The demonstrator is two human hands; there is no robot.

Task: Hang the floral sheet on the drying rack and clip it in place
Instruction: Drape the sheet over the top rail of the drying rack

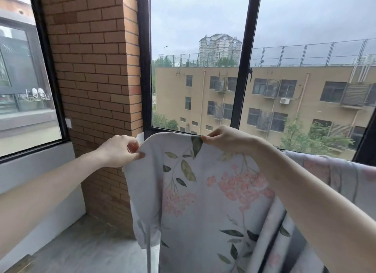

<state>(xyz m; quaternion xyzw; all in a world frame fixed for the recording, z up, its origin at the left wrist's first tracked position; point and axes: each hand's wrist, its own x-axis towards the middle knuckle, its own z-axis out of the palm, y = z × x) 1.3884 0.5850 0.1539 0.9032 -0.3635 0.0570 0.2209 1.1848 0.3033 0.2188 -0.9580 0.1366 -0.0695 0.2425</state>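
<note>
The floral sheet, pale with pink blossoms and green leaves, hangs in front of me from chest height down past the bottom of the view. My left hand pinches its top left corner. My right hand pinches the top edge a little further right, at a dark leaf. The cloth arches up between the two hands. More of the sheet lies draped to the right behind my right forearm. A thin pale leg of the drying rack shows below the sheet's left edge; its rail is hidden under the cloth.
A brick pillar stands directly behind my left hand. Black-framed windows run across the back and along the left. A grey sill passes under my left forearm. Grey floor lies at the lower left.
</note>
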